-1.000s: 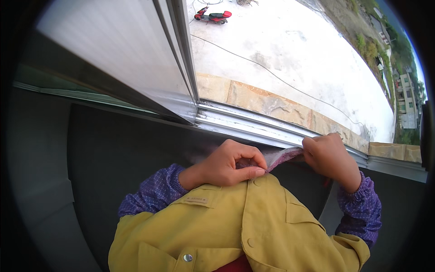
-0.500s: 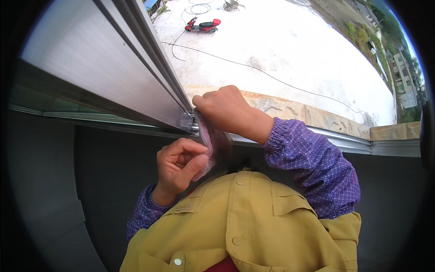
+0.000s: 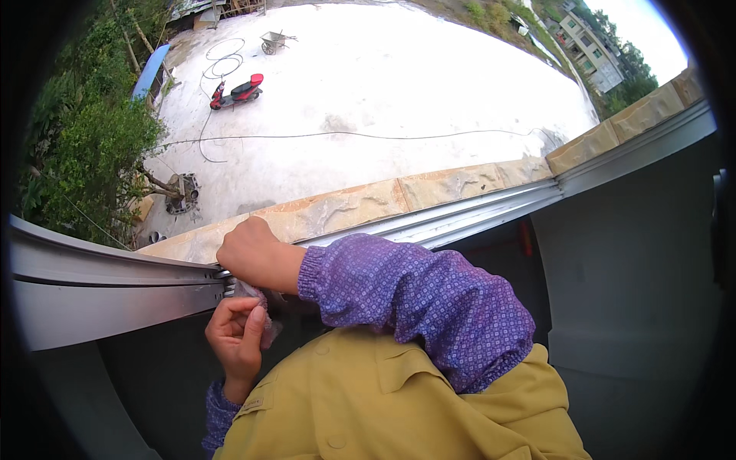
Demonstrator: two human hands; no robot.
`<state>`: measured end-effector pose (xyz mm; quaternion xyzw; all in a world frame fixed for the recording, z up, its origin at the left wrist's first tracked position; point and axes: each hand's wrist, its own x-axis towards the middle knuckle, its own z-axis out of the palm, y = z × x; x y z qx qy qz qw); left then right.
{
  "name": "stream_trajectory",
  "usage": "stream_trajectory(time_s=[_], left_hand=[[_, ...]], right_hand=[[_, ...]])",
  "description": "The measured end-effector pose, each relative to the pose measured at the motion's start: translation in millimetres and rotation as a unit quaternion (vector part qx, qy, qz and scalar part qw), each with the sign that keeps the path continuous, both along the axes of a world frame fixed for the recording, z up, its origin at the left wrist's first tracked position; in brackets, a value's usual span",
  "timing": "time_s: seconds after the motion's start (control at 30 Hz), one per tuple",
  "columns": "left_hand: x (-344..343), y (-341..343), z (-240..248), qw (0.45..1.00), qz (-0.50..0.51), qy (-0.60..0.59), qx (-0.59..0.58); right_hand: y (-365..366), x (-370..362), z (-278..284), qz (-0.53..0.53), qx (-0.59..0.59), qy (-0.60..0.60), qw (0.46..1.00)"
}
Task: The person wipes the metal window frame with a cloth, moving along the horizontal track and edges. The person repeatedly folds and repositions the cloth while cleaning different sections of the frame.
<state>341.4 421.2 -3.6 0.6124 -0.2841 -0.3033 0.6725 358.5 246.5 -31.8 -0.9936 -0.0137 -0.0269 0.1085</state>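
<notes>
My left hand (image 3: 236,333) pinches the edge of a thin, pinkish cloth (image 3: 267,328), its thumb and forefinger together. Just above it, my right hand (image 3: 257,251) is closed in a fist with its back toward me, at the end of an aluminium window sash (image 3: 115,303). The cloth runs up from the left hand under the right one, against the sash's slotted end. The right fingertips and the upper part of the cloth are hidden behind that hand.
An aluminium window track (image 3: 468,207) runs along a rough stone-faced ledge (image 3: 345,207), turning a corner at right. Far below outside are a pale concrete yard, a red scooter (image 3: 238,92), a wheelbarrow (image 3: 274,41), a long hose and leafy trees (image 3: 100,130).
The view has swung to the right, so the sash and both hands now appear lower and further left. The hands keep their hold on the cloth at the sash end.
</notes>
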Motion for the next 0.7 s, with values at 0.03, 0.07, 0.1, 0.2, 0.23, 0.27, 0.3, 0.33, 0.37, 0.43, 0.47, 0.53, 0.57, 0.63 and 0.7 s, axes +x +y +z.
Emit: stream_trajectory(time_s=[0.03, 0.07, 0.1, 0.2, 0.23, 0.27, 0.3, 0.33, 0.37, 0.43, 0.47, 0.53, 0.57, 0.63, 0.7], left_hand=[[-3, -4, 2, 1.0, -0.013, 0.014, 0.006], [-8, -8, 1, 0.999, -0.029, 0.017, 0.003], [-12, -13, -1, 0.999, -0.044, 0.02, 0.0], [-24, -28, -8, 0.995, -0.097, 0.035, -0.003], [-28, -35, -10, 0.992, -0.118, 0.046, -0.006], [-31, -40, -10, 0.99, -0.133, 0.057, -0.004], [-35, -44, -8, 0.984, -0.159, 0.079, -0.008], [-38, -51, -6, 0.978, -0.184, 0.101, -0.011], [-43, -60, -4, 0.971, -0.211, 0.113, -0.013], [-48, -76, -7, 0.955, -0.277, 0.107, 0.017], [-53, -86, -8, 0.952, -0.297, 0.078, 0.003], [-66, -108, -6, 0.932, -0.353, 0.076, -0.018], [-74, -117, -11, 0.929, -0.364, 0.053, -0.035], [-92, -138, -24, 0.917, -0.392, 0.008, -0.071], [-101, -149, -29, 0.902, -0.428, 0.036, -0.048]], right_hand=[[-5, -6, 0, -0.007, -0.002, 0.011, 1.0], [-9, -15, 3, -0.017, -0.004, 0.014, 1.0], [-16, -25, 7, -0.024, -0.005, 0.017, 1.0], [-36, -55, 11, -0.063, -0.02, 0.025, 0.998], [-43, -65, 11, -0.079, -0.026, 0.027, 0.996], [-50, -73, 14, -0.083, -0.036, 0.045, 0.995], [-55, -81, 20, -0.085, -0.049, 0.061, 0.993], [-62, -89, 23, -0.094, -0.068, 0.07, 0.991], [-70, -99, 27, -0.106, -0.084, 0.08, 0.988], [-92, -120, 42, -0.139, -0.116, 0.166, 0.97], [-106, -136, 40, -0.173, -0.149, 0.18, 0.957], [-139, -175, 39, -0.227, -0.205, 0.223, 0.926], [-153, -192, 38, -0.248, -0.214, 0.244, 0.913], [-174, -227, 32, -0.28, -0.236, 0.236, 0.9], [-172, -224, 36, -0.28, -0.232, 0.221, 0.905]])
